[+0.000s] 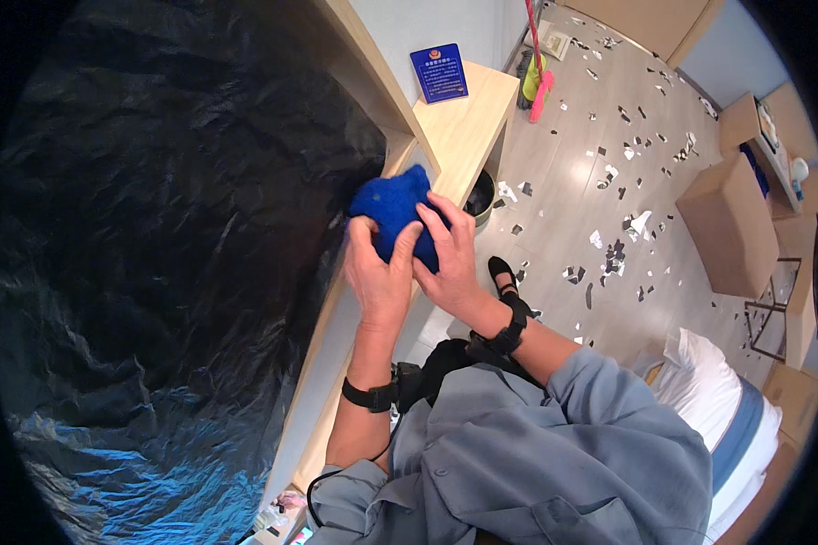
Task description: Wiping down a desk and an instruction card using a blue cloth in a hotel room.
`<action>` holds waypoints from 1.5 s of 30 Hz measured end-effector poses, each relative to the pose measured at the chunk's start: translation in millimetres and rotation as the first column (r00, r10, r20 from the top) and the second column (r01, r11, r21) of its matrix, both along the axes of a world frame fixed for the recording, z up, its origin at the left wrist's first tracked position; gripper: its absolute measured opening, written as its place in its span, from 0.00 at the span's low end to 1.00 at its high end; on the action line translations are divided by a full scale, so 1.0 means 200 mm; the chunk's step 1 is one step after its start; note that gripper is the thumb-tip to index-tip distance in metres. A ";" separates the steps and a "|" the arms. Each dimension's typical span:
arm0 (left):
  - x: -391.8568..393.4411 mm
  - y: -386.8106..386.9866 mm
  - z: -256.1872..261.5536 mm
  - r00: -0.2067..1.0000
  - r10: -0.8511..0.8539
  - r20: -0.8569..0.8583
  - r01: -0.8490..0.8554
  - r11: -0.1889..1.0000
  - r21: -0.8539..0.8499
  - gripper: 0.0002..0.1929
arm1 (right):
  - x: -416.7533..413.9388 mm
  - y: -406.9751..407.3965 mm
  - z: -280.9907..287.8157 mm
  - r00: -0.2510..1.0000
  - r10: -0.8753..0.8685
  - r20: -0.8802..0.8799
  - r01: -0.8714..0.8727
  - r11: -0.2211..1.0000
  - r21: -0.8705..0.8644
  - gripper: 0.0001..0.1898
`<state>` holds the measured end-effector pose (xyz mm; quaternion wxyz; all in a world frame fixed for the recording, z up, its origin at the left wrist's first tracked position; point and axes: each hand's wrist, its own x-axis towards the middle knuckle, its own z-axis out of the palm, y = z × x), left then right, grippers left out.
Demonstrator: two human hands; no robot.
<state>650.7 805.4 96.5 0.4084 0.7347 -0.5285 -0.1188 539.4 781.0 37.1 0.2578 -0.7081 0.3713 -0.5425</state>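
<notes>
Both my hands grip a bunched blue cloth (399, 204), which looks fluffy like a towel. My left hand (380, 269) has its thumb and fingers pressed into the near left side of the cloth. On the cloth's right side, my right hand (453, 252) curls its fingers over the edge. The cloth is at the wooden frame edge (399, 109) beside a large wrinkled black plastic sheet (177, 204). Whether the cloth touches the frame or the sheet I cannot tell. Parts of my fingertips are hidden in its folds.
A blue sign with writing (440, 73) leans on a wooden shelf (480, 95). Below stands a dark bin (480, 197). Torn black and white scraps (613, 259) litter the floor. A pink broom (540, 95), a brown upholstered stool (729, 225) and a bed with white bedding (699, 375) are to the right.
</notes>
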 end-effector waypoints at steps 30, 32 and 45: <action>-0.03 -0.32 0.03 0.882 -0.151 0.447 -0.111 0.855 0.507 0.21 | 0.06 -0.46 0.10 0.803 -0.101 -0.588 -0.126 0.935 -0.333 0.25; -0.04 -0.31 0.04 0.891 -0.181 0.416 -0.084 0.834 0.545 0.21 | 0.01 -0.44 0.07 0.789 -0.111 -0.604 -0.122 0.935 -0.332 0.25; -0.01 -0.35 0.04 0.951 -0.148 0.273 -0.021 0.847 0.532 0.24 | 0.18 -0.66 0.27 0.473 0.033 -0.881 -0.301 0.945 -0.126 0.10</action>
